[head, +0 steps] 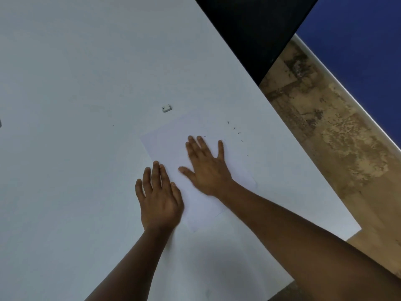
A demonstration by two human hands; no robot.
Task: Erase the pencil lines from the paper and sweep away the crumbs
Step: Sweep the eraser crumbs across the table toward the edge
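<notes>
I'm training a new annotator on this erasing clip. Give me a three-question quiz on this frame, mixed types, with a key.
1. True or false: the right hand holds the eraser.
2. The crumbs lie: A) under the left hand B) on the table beyond the right hand's fingertips C) on the floor.
3. What do both hands rest on?

Key: 1 false, it lies alone on the table; 2 B; 3 the paper, the left hand only at its edge.

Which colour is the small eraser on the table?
The eraser is white with a dark mark, shown in the head view.
</notes>
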